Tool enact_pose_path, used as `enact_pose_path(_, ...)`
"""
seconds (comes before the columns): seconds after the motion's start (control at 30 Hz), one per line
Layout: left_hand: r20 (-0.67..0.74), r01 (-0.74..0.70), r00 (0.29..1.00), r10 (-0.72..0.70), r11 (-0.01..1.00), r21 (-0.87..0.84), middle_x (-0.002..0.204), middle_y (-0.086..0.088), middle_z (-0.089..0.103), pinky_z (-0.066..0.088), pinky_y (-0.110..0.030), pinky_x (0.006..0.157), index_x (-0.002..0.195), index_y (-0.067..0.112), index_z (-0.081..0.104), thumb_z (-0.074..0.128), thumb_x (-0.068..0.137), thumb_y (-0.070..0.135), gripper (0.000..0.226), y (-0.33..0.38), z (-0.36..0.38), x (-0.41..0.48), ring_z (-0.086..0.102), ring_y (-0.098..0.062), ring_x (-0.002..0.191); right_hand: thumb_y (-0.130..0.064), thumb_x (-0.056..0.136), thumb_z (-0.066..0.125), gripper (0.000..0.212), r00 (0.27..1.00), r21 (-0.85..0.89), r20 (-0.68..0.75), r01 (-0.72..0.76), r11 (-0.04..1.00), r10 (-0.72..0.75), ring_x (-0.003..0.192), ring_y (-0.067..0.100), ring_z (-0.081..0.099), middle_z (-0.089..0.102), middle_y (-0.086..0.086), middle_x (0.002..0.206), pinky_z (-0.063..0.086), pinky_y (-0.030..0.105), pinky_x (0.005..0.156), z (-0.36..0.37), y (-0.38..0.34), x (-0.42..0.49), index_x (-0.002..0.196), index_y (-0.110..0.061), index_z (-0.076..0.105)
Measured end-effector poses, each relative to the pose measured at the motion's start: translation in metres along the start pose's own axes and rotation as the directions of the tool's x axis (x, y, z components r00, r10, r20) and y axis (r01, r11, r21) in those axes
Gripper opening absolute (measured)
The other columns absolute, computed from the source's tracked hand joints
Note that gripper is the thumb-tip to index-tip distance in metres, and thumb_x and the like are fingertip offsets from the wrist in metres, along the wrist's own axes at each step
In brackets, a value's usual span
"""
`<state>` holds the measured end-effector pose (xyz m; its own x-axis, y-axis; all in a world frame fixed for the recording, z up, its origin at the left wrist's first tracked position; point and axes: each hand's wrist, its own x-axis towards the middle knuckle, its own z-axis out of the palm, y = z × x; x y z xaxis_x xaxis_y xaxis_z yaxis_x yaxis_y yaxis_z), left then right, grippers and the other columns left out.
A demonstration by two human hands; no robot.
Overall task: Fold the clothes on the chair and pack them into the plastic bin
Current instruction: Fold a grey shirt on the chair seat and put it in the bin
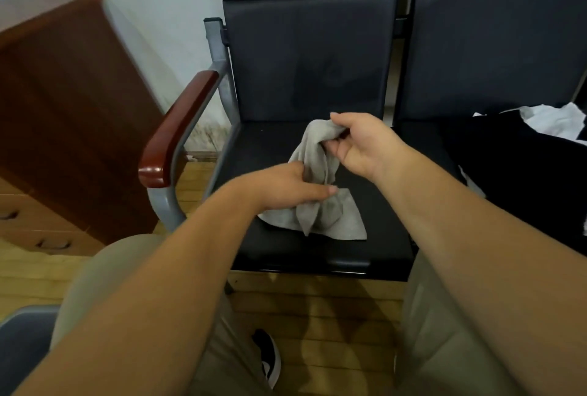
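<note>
1. Grey cloth: bunched and twisted, with the lower part spread on the black chair seat and the upper end raised off it.
2. Right hand: pinching the raised top end between thumb and curled fingers. Left hand: gripping the bunched middle, thumb laid across the fabric. Cannot see the fingers underneath.
3. Looks like hunting for corners ahead of a first fold. Nothing folded so far, and no plastic bin in view.
4. Possible trouble:
   - Folding over the twist and locking in a lump.
   - Pulling outward on so thin a pinch and losing the top end back into a heap.
   - Dragging the spread part forward over the seat's front edge and down to the wooden floor.
5. Edges: seat front just beyond the cloth's lower hem; wooden armrest near the left forearm, a likely bump on a wide sweep; backrest behind, well apart from the hands.
6. Open room: bare seat behind and to the right of the cloth, probably enough for laying it flat. Neighbouring seat taken by a dark clothes pile with a white garment on top. Brown cabinet beyond the armrest.
</note>
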<state>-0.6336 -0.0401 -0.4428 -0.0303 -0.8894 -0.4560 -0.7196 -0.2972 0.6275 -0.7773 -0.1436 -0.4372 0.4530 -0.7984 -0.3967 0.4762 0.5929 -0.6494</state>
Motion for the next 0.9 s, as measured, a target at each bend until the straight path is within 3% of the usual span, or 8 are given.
enact_pose_path(0.1, -0.144, 0.024, 0.99, -0.007, 0.992, 0.121, 0.098, 0.009, 0.062, 0.046, -0.027, 0.072, 0.098, 0.024, 0.061, 0.07, 0.097, 0.05, 0.028, -0.004, 0.007, 0.019, 0.06, -0.01, 0.091, 0.002, 0.102, 0.061, 0.033, 0.999, 0.085, -0.035, 0.03, 0.996, -0.027, 0.109, 0.033, 0.075, 0.064, 0.024, 0.129, 0.066, 0.041, 0.084, -0.006, -0.003, 0.008, 0.134, 0.008, 0.056)
enact_pose_path(0.17, -0.198, 0.048, 0.98, -0.037, 0.998, 0.049, 0.1, 0.002, 0.069, 0.053, -0.034, 0.08, 0.096, 0.022, 0.069, 0.07, 0.096, 0.04, 0.018, -0.008, 0.002, 0.029, 0.067, -0.02, 0.097, 0.005, 0.101, 0.058, 0.032, 0.996, 0.059, -0.055, 0.071, 0.996, -0.068, 0.112, 0.033, 0.073, 0.066, 0.022, 0.125, 0.064, 0.043, 0.093, -0.014, -0.006, 0.014, 0.133, 0.009, 0.059)
enact_pose_path(0.23, -0.218, 0.022, 0.975, -0.051, 0.991, -0.131, 0.104, 0.0, 0.076, 0.059, -0.04, 0.092, 0.1, 0.024, 0.074, 0.069, 0.094, 0.034, 0.013, -0.008, -0.005, 0.034, 0.071, -0.021, 0.102, 0.006, 0.1, 0.054, 0.032, 0.99, -0.146, -0.086, 0.1, 0.984, -0.113, 0.113, 0.032, 0.073, 0.067, 0.022, 0.126, 0.061, 0.044, 0.098, -0.02, -0.01, 0.016, 0.131, 0.003, 0.062)
enact_pose_path(0.33, -0.247, -0.072, 0.968, -0.045, 0.893, -0.444, 0.104, -0.004, 0.081, 0.06, -0.05, 0.1, 0.103, 0.018, 0.078, 0.071, 0.097, 0.032, 0.017, -0.003, -0.014, 0.038, 0.077, -0.023, 0.103, 0.005, 0.098, 0.049, 0.049, 0.972, -0.711, -0.092, 0.089, 0.698, -0.217, 0.111, 0.022, 0.07, 0.067, 0.007, 0.124, 0.062, 0.041, 0.096, -0.026, -0.016, 0.011, 0.131, -0.026, 0.067)
enact_pose_path(0.4, -0.28, -0.1, 0.957, -0.07, 0.83, -0.549, 0.105, -0.009, 0.081, 0.06, -0.051, 0.1, 0.105, 0.012, 0.078, 0.069, 0.1, 0.03, 0.021, -0.001, -0.018, 0.041, 0.078, -0.026, 0.102, 0.004, 0.095, 0.052, 0.063, 0.985, -0.87, 0.054, 0.126, 0.476, -0.162, 0.117, 0.016, 0.065, 0.062, -0.005, 0.133, 0.061, 0.039, 0.098, -0.029, -0.019, 0.007, 0.134, -0.044, 0.066)
enact_pose_path(0.5, -0.269, -0.113, 0.957, -0.112, 0.71, -0.695, 0.109, -0.016, 0.079, 0.061, -0.052, 0.096, 0.114, 0.004, 0.076, 0.065, 0.104, 0.022, 0.023, 0.001, -0.025, 0.045, 0.078, -0.031, 0.103, 0.0, 0.091, 0.068, 0.076, 0.965, -0.897, 0.26, 0.247, 0.367, -0.013, 0.12, 0.014, 0.067, 0.057, -0.009, 0.142, 0.061, 0.039, 0.098, -0.031, -0.022, 0.002, 0.135, -0.061, 0.058)
enact_pose_path(0.67, -0.157, -0.066, 0.976, -0.152, 0.481, -0.874, 0.123, -0.02, 0.075, 0.065, -0.046, 0.078, 0.13, 0.001, 0.068, 0.058, 0.106, 0.016, 0.03, 0.006, -0.033, 0.049, 0.077, -0.034, 0.107, -0.017, 0.086, 0.084, 0.071, 0.892, -0.866, 0.444, 0.451, 0.216, -0.083, 0.104, 0.014, 0.074, 0.055, -0.012, 0.141, 0.062, 0.035, 0.095, -0.032, -0.02, -0.002, 0.136, -0.06, 0.056)
enact_pose_path(0.9, -0.107, -0.056, 0.988, -0.114, 0.381, -0.923, 0.129, -0.021, 0.072, 0.064, -0.042, 0.077, 0.137, -0.005, 0.06, 0.05, 0.105, 0.009, 0.036, 0.016, -0.034, 0.05, 0.077, -0.028, 0.103, -0.023, 0.093, 0.078, 0.024, 0.821, -0.826, 0.519, 0.553, 0.108, -0.238, 0.097, -0.002, 0.065, 0.058, -0.014, 0.123, 0.051, 0.01, 0.085, -0.031, -0.02, 0.0, 0.106, -0.043, 0.076)
